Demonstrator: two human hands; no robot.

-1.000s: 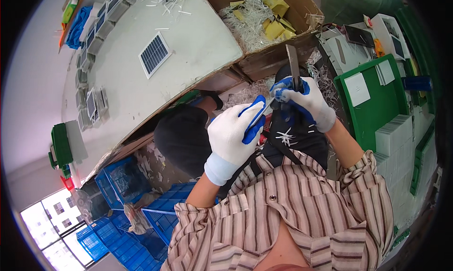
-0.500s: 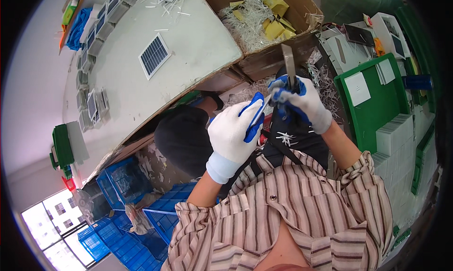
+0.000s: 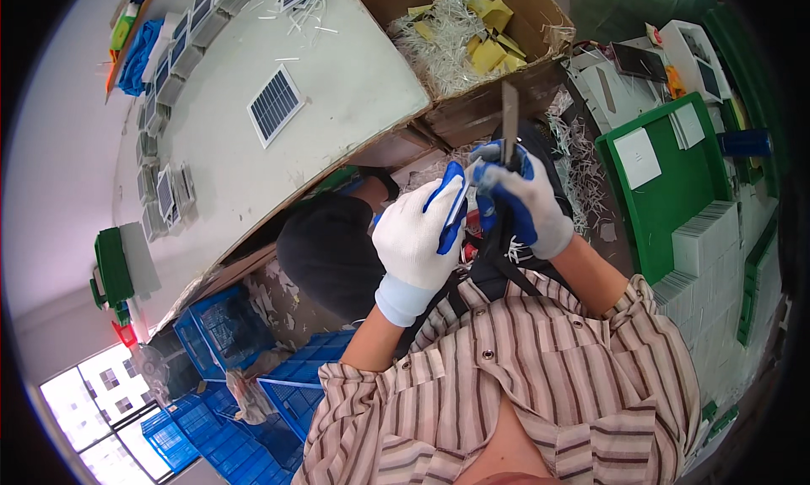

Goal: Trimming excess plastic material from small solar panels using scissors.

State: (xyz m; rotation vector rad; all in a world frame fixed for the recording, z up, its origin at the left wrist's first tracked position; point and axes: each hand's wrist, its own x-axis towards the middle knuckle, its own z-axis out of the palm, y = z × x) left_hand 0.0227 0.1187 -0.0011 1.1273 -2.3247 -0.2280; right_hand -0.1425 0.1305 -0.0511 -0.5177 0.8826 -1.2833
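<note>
My left hand, in a white glove with blue-coated fingers, is closed on a thin white-edged panel held nearly edge-on above my lap; its face is hidden. Close beside it, my right hand, gloved alike, grips a knife by its dark handle. The flat grey blade points up and away from me. Some of the right fingers are blurred, near the panel's edge; whether they touch it I cannot tell.
One small solar panel lies on the white table, with stacks of panels along its far left side. A cardboard box holds white strips and yellow pieces. Right of me are a green tray and stacked white panels. Blue crates stand lower left.
My right hand has moved left and slightly toward me with the knife, closer to the left hand, and the blade has turned more upright. The left hand has barely shifted.
</note>
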